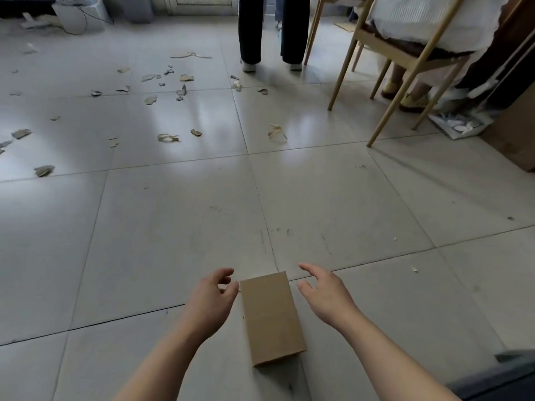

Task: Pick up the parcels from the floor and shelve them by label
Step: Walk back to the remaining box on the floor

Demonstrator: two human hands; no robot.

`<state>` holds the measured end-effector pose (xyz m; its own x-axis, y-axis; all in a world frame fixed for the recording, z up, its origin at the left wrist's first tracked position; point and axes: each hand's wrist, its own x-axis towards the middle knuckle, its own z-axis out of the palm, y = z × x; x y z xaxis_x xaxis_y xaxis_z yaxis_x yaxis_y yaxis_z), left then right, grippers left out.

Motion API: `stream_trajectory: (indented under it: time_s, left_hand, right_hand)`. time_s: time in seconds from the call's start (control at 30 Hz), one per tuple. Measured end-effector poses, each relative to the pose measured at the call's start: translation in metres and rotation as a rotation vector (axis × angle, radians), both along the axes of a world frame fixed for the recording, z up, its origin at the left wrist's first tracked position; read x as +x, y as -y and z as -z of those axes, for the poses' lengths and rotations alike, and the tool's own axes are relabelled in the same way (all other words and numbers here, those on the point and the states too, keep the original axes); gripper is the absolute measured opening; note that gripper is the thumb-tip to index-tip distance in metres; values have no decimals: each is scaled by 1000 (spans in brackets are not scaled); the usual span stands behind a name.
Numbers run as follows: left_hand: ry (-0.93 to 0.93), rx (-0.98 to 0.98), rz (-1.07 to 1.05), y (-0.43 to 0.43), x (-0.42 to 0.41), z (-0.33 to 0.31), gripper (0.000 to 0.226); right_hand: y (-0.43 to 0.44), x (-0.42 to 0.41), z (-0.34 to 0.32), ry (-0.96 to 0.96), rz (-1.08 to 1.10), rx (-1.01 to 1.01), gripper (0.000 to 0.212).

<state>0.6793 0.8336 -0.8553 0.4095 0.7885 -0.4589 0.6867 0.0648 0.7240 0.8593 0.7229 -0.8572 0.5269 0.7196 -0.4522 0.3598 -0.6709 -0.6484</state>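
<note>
A plain brown cardboard parcel [270,316] lies on the tiled floor in the lower middle of the head view, its long side pointing away from me. No label shows on its top face. My left hand [212,296] hovers just left of the parcel's far corner, fingers loosely curved, holding nothing. My right hand [324,290] is spread a short gap to the right of the parcel, fingers relaxed and apart from the cardboard. Both forearms reach in from the bottom edge.
Torn cardboard scraps [166,137] litter the floor at the far left and middle. A person's legs [270,30] stand at the back. A wooden chair [405,53] with a seated person is at the right, beside a brown box [518,131].
</note>
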Motion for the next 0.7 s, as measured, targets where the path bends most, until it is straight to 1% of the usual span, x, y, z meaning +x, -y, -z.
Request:
stream_trajectory:
  time_s: [0.2, 0.33, 0.47, 0.57, 0.7]
  left_hand:
    - [-41, -21, 9, -5, -2, 98, 44]
    - [-55, -79, 18, -2, 2, 145, 53]
    - [-57, -72, 56, 3, 14, 175, 61]
    - [-24, -73, 82, 7, 21, 190, 67]
    - [-29, -148, 107, 11, 21, 204, 81]
  right_hand:
    - [-7, -1, 98, -6, -24, -33, 50]
    - [-9, -2, 144, -36, -34, -49, 59]
    - [-9, -4, 173, -70, -35, -78, 74]
    - [-8, -5, 188, -97, -34, -70, 86]
    - [-5, -11, 199, -141, -30, -81, 99]
